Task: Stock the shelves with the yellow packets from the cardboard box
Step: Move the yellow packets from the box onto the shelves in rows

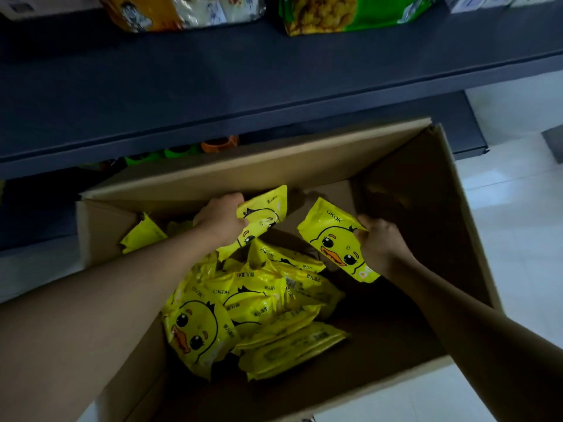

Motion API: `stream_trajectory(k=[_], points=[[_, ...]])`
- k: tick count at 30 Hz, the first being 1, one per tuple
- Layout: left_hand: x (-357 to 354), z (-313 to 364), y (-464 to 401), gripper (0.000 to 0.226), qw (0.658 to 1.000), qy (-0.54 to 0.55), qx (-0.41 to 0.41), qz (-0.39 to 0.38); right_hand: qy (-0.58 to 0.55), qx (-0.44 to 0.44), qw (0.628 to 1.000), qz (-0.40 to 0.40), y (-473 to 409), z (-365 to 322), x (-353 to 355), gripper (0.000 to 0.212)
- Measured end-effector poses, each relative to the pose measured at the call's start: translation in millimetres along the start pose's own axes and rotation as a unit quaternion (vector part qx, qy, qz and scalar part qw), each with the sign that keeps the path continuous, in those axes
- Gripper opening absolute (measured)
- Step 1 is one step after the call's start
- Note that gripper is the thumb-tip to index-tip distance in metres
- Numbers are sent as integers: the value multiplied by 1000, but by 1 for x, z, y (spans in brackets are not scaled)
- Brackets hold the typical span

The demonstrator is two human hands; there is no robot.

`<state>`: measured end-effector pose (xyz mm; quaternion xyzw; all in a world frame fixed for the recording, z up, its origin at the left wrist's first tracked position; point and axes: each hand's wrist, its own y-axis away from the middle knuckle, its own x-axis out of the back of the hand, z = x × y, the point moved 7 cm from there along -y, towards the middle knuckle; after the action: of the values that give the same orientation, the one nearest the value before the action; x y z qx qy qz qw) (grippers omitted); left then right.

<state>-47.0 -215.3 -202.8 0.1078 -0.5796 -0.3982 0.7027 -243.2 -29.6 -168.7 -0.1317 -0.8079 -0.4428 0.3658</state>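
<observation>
Both hands are down inside the box (213, 175), and this is the pick-up step: one packet per hand, lifted clear of the heap. The left hand (221, 217) has its fingers curled round the left packet (262, 217), gripping it at the edge nearest the box's left wall, the packet tilted and hanging just above the pile (243, 306). The right hand (382, 245) pinches the right packet (335, 239) along its right-hand edge, duck face up toward the camera, held toward the box's right wall over bare cardboard floor.

The pile fills the middle and near-left of the box, packets lying every which way. One stray packet (141, 234) leans against the box's left wall, apart from the rest.

Just beyond the box's far wall runs the dark shelf (274, 80), its front bare here, with snack bags (344, 13) at its back.

Next move, as I read it: raise both hands over the box's far wall and set the two packets on that bare stretch. That calls for firm grips on slippery film and clearing the cardboard rim on the way up. Plenty of packets remain, so the job looks far from done.
</observation>
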Motion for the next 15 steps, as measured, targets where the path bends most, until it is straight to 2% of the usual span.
stream_trajectory(k=[4, 12, 15], points=[[40, 5, 33, 48, 999, 33, 2, -14, -25, 25, 998, 49, 25, -24, 40, 30], [147, 46, 119, 44, 999, 22, -44, 4, 3, 90, 990, 107, 97, -87, 143, 29], [195, 63, 155, 36, 997, 24, -62, 29, -25, 124, 982, 140, 132, -113, 190, 12]])
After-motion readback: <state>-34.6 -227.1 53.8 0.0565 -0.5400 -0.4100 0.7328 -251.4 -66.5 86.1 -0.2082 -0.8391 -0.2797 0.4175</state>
